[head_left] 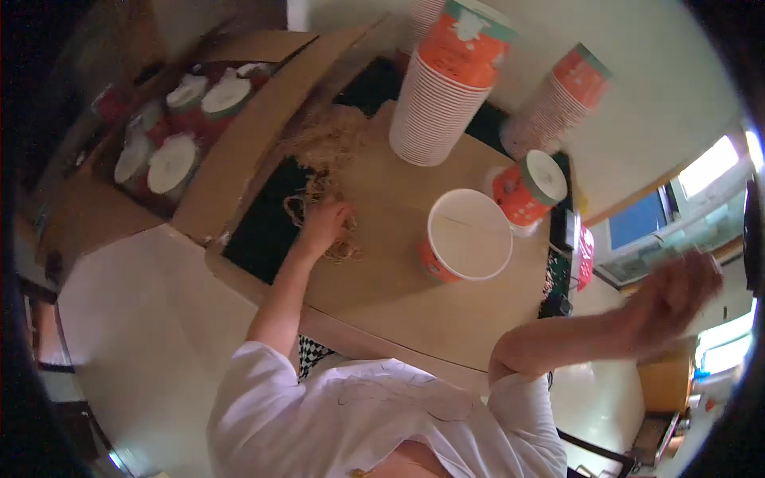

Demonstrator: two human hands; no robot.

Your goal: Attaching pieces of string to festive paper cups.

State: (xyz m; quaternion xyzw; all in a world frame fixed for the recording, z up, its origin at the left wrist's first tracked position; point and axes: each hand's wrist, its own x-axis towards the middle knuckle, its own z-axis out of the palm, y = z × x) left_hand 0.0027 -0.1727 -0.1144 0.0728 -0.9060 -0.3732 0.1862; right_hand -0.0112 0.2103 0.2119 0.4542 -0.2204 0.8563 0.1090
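My left hand [323,227] is closed on a loose tangle of brown string [327,147] that lies along the left side of the table. Out past the table's right edge, my right hand [673,299] is raised and smeared by motion, so its fingers do not show clearly. Between my hands an open paper tub [470,235] stands upright, white inside with an orange and green outer wall. A thin line crosses its inner bottom. Behind it to the right is a smaller orange and green tub [530,190] with a white top.
A tall stack of nested paper tubs [446,88] stands at the back of the tan table [382,295]. Another stack [558,99] leans by the wall. On the left, an open cardboard box [247,135] holds several white-topped tubs. Small dark objects line the table's right edge.
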